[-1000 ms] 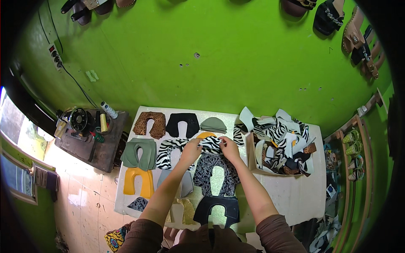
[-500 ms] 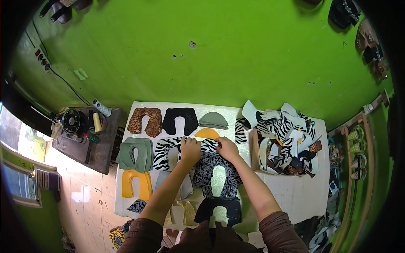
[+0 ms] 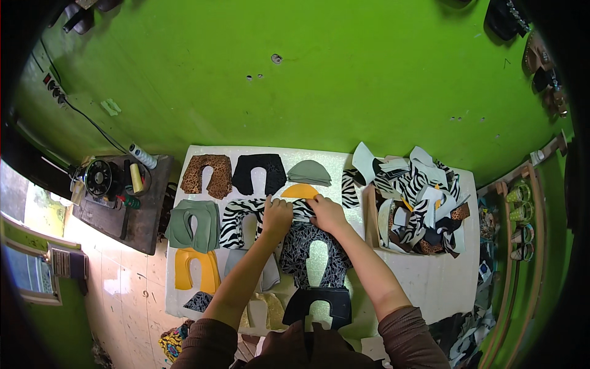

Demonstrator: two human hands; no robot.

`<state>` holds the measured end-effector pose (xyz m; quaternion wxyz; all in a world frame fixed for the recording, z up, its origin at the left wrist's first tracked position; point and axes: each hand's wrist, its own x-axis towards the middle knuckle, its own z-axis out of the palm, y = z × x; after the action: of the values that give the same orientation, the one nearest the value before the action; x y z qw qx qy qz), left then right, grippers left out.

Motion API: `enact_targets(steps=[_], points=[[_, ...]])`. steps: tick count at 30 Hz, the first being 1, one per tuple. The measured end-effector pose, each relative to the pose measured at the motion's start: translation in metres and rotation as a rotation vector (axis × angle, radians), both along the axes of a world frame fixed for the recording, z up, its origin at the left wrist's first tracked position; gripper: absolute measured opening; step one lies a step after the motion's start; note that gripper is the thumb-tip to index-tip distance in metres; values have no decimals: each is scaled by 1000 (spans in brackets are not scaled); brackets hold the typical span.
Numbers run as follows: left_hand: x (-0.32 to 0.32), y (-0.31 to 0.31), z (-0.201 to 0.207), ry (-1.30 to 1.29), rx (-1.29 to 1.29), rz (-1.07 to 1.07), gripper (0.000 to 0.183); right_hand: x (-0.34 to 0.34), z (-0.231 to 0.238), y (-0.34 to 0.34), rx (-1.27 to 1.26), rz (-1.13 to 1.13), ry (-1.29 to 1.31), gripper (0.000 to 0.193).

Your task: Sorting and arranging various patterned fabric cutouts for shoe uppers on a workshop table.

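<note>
the pale table [image 3: 409,286] carries a leopard-print piece [image 3: 192,176], a green stack [image 3: 178,224], zebra-print pieces [image 3: 232,226] and a scrap-filled box [image 3: 370,215].

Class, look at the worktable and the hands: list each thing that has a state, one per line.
Left hand: fingers curled, on zebra-print material
Right hand: fingers bent, on the same material
Zebra-print material: spanning between both hands
Yellow half-round piece: lying flat
Green half-round pieces: stacked, edges uneven
Green U-shaped pieces: stacked, misaligned
Box: open, heaped with scraps
</note>
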<state>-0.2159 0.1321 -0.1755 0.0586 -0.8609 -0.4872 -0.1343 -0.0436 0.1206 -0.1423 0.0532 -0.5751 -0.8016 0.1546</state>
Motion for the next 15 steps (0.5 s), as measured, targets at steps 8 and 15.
enact_targets(steps=[8, 15], points=[[0, 1, -3, 22, -63, 5, 12, 3, -1, 1, -2, -75, 30, 48], [-5, -2, 4, 56, -171, -11, 22, 11, 9, -1, -142, -126, 174, 40]])
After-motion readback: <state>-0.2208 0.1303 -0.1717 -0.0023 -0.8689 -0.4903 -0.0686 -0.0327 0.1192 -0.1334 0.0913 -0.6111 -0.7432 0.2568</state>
